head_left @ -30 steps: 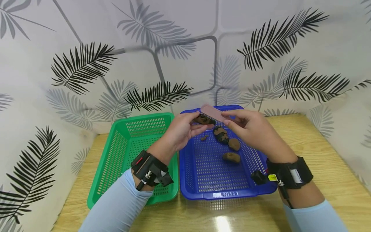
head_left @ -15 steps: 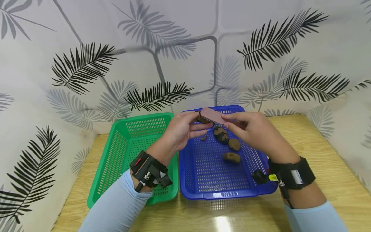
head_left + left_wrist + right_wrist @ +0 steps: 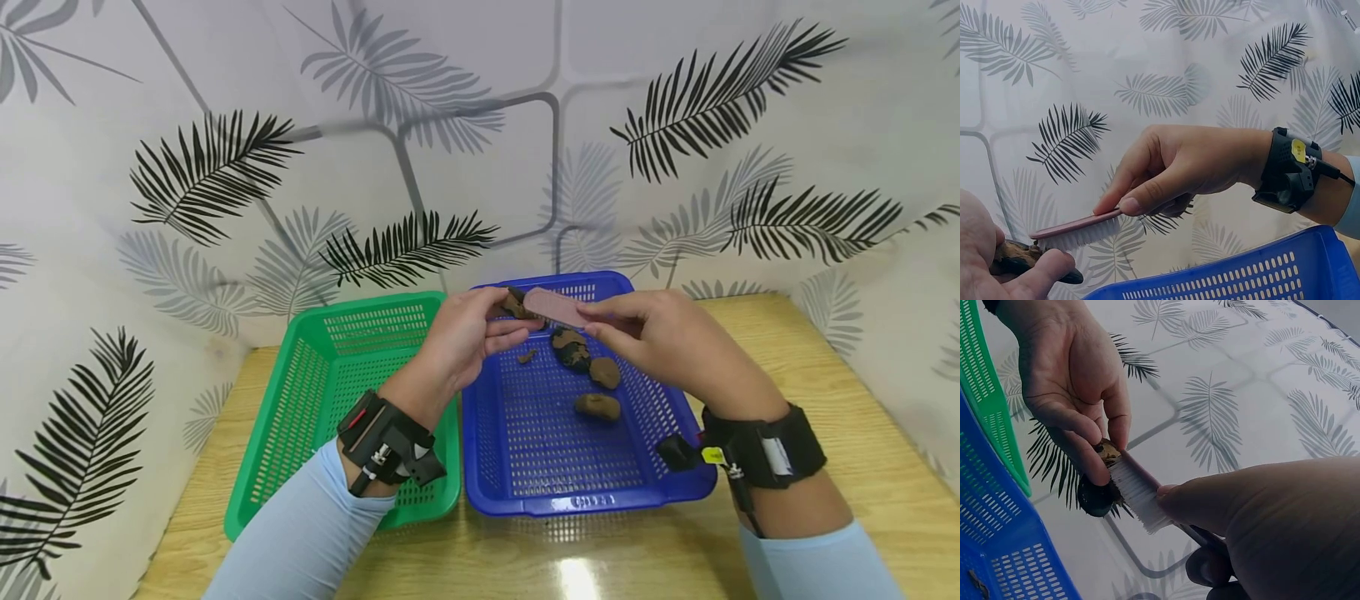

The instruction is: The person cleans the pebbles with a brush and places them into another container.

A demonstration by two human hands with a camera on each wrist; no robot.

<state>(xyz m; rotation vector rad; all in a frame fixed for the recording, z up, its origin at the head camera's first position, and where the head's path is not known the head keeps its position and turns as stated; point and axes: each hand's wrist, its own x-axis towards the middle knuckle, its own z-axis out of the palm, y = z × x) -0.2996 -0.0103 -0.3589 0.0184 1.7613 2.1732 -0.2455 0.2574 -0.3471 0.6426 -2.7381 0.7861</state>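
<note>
While the left hand pinches a dark, brown-smeared lump between thumb and fingers above the far side of the blue basket, the right hand grips a pink brush by one end, white bristles touching the lump. Other lumps lie inside the blue basket; left of it stands a green basket.

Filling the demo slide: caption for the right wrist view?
Left hand pinches a dark, brown-smeared lump; right hand holds a brush, bristles against it; blue basket, green basket at left.
</note>
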